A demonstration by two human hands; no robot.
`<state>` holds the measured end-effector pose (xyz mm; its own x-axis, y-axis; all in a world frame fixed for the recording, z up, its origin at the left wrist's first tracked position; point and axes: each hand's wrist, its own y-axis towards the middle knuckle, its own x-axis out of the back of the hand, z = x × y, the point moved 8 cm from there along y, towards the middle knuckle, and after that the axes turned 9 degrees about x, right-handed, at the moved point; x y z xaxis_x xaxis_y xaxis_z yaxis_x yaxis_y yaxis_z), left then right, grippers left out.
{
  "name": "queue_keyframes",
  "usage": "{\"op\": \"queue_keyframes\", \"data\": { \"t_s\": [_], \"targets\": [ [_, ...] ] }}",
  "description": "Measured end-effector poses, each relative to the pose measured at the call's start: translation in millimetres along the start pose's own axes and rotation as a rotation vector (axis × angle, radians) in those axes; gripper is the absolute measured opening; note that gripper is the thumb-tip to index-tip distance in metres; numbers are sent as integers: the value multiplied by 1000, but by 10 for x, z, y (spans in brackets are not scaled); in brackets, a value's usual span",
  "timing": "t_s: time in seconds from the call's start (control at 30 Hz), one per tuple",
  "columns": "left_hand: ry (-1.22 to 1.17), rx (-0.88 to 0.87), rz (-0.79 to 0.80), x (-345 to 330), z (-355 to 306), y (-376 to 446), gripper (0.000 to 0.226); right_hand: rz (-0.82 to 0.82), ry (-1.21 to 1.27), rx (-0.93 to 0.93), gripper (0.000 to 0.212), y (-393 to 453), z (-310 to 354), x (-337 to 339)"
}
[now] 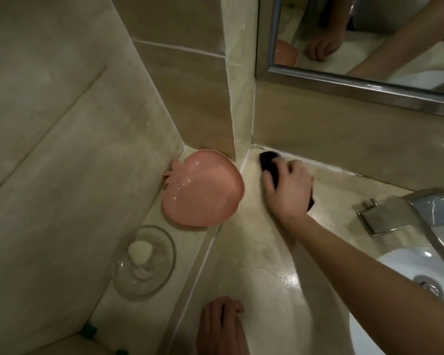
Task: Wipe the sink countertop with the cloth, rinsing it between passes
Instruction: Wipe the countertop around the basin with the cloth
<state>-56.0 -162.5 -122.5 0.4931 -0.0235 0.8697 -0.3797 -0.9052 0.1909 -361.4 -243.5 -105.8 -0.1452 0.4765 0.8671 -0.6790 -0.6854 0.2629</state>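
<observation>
My right hand [287, 188] grips a dark cloth [268, 160] and presses it on the beige stone countertop [254, 254], right in the back corner where the two walls meet. The cloth sticks out past my fingertips and shows again under the heel of the hand. My left hand [221, 324] rests at the near edge of the countertop, fingers loosely bent, holding nothing. The white sink [405, 262] lies to the right under my right forearm.
A chrome faucet [408, 213] stands behind the sink. On a raised ledge to the left sit a pink fruit-shaped dish [203, 187] and a glass dish [170, 248] holding a pale soap [140, 252]. A mirror [369, 34] hangs above the back wall.
</observation>
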Motion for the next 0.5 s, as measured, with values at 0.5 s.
{"op": "queue_keyframes", "data": {
  "t_s": [0.5],
  "targets": [
    [-41,-89,-132,-108,87,-42,33,111,-83,249,40,26,56,-59]
  ]
}}
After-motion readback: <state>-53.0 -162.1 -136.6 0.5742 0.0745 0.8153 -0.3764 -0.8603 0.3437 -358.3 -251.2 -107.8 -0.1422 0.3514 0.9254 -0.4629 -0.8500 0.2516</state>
